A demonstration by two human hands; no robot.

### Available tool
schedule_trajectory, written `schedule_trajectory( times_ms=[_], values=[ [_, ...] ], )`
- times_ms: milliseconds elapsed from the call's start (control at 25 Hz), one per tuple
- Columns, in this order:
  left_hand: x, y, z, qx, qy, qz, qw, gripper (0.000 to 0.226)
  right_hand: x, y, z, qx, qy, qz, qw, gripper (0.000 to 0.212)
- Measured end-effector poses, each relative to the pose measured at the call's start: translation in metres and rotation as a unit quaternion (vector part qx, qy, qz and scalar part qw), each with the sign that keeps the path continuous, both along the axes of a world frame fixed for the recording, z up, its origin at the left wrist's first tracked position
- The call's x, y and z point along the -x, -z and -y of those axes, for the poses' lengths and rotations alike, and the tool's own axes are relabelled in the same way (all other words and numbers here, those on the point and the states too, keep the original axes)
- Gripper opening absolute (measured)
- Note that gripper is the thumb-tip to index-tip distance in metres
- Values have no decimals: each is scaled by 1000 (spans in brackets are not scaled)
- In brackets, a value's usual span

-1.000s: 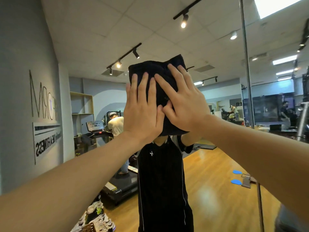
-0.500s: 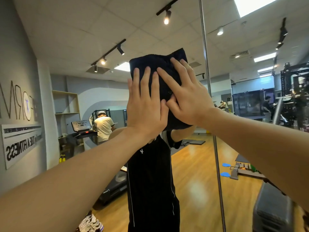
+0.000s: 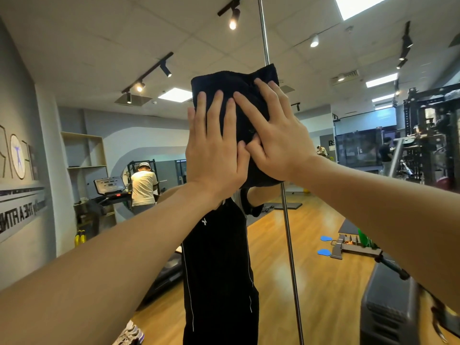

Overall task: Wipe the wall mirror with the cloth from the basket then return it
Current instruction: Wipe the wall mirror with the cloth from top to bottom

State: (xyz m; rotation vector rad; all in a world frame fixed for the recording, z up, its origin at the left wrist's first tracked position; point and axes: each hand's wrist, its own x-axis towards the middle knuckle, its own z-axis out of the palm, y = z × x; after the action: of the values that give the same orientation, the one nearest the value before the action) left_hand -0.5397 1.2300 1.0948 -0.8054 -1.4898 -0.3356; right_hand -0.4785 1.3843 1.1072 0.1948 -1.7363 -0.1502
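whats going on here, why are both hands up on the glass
A person is wiping a gym wall mirror. Both hands press a dark folded cloth flat against the glass at about head height: the left hand covers its lower left part, the right hand its right side, fingers straight. The cloth lies right beside the vertical seam between two mirror panels. No basket is in view.

Left hand (image 3: 216, 155) and right hand (image 3: 278, 135) raised, fingers apparently flat.
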Motion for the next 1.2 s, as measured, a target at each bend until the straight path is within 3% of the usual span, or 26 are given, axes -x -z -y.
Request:
schedule_trajectory(
  times_ms=[520,1200],
  values=[
    [-2,70,-2,40,43,27,998,69,-1,80,-7,29,-3,10,1000,69],
    [17,72,63,81,33,46,995,67,17,85,56,53,2,3,999,70]
  ],
)
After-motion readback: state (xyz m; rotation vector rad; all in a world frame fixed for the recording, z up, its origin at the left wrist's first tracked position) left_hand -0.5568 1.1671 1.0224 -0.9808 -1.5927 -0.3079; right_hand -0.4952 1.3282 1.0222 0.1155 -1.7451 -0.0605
